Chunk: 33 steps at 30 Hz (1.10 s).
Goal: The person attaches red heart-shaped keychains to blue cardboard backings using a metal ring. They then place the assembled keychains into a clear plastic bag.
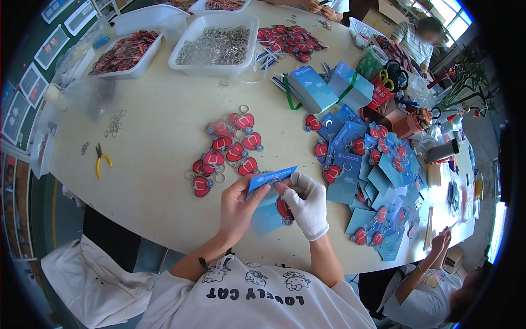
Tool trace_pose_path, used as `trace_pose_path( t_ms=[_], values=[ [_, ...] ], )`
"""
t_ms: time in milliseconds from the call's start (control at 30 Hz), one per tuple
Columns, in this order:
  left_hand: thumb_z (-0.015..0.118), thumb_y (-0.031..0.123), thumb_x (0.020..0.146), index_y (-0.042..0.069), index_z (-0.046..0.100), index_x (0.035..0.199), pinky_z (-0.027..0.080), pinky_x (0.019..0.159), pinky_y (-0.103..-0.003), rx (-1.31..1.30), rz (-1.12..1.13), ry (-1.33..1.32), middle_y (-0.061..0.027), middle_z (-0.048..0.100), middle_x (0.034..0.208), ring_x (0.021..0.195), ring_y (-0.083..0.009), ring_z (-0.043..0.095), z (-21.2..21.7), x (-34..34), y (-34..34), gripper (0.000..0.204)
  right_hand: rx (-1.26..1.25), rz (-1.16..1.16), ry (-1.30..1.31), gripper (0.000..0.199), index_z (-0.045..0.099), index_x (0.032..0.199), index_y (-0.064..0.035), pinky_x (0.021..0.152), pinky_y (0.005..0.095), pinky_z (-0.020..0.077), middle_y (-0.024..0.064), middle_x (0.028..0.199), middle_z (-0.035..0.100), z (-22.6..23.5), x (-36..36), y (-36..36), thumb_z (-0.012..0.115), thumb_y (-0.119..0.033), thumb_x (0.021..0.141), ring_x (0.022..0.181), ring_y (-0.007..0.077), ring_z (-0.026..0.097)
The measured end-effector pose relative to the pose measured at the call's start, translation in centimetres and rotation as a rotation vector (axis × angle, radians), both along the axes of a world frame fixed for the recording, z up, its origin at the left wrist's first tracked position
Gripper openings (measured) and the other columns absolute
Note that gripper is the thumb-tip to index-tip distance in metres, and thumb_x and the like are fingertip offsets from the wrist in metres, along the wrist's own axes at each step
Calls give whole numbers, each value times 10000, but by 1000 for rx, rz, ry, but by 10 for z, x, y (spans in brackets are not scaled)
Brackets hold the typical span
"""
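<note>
My bare left hand [236, 207] pinches the left side of a bent blue card [266, 215] just over the table's near edge. My right hand [308, 207], in a white glove, has its fingertips closed at the card's fold, where a metal ring partly shows. A red keychain [283, 210] hangs against the card below the gloved fingers; how the ring passes through the card is hidden. Just beyond my hands lies a loose group of red keychains [221, 143] with rings. To the right, blue cards with red keychains on them [346, 156] spread in an overlapping heap.
Yellow-handled pliers [101, 161] and loose rings [115, 124] lie at left. Farther back are a white tub of metal rings [183, 64], a tub of red pieces [143, 70] and banded card stacks [312, 90]. Scissors [395, 77] stand at the right. Other people sit around the table.
</note>
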<state>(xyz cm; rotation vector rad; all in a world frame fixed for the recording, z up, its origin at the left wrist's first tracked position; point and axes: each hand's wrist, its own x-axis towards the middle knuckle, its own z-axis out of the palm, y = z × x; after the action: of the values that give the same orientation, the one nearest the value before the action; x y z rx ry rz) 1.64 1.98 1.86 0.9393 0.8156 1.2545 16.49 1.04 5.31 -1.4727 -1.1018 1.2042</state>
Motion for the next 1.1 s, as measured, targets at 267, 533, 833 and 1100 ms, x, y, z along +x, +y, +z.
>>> trace_pose_path(
  t_ms=[267, 533, 833, 1100],
  values=[
    [591, 46, 916, -23, 610, 1084, 456, 825, -234, -30, 218, -145, -52, 643, 1012, 905, -75, 574, -10, 18, -8, 183, -69, 7, -67, 143, 644, 805, 55, 480, 207, 391, 21, 627, 606, 5, -8, 3, 631, -87, 795, 550, 28, 494],
    [581, 56, 921, -30, 564, 1158, 449, 869, -265, 71, 129, -47, -83, 624, 1094, 941, -134, 602, -25, 24, 7, 253, 29, -80, -80, 143, 636, 828, 39, 452, 198, 384, 26, 616, 583, -22, 9, -3, 530, -49, 792, 519, 40, 501],
    [698, 346, 791, 62, 648, 929, 459, 767, -417, 542, 244, 1553, -98, 645, 862, 877, -286, 598, -56, -19, 210, 320, 273, -666, -767, 151, 647, 947, -36, 543, 286, 460, 47, 693, 619, -29, 207, 8, 585, -147, 864, 600, 147, 585],
    [737, 274, 723, 64, 675, 745, 505, 704, -401, 291, -140, 1502, -127, 669, 807, 780, -291, 647, -75, -13, 253, 220, 284, -851, -1531, 339, 615, 1044, -84, 920, 429, 422, 129, 1104, 604, -18, 176, 12, 678, -126, 714, 1073, 322, 546]
  ],
)
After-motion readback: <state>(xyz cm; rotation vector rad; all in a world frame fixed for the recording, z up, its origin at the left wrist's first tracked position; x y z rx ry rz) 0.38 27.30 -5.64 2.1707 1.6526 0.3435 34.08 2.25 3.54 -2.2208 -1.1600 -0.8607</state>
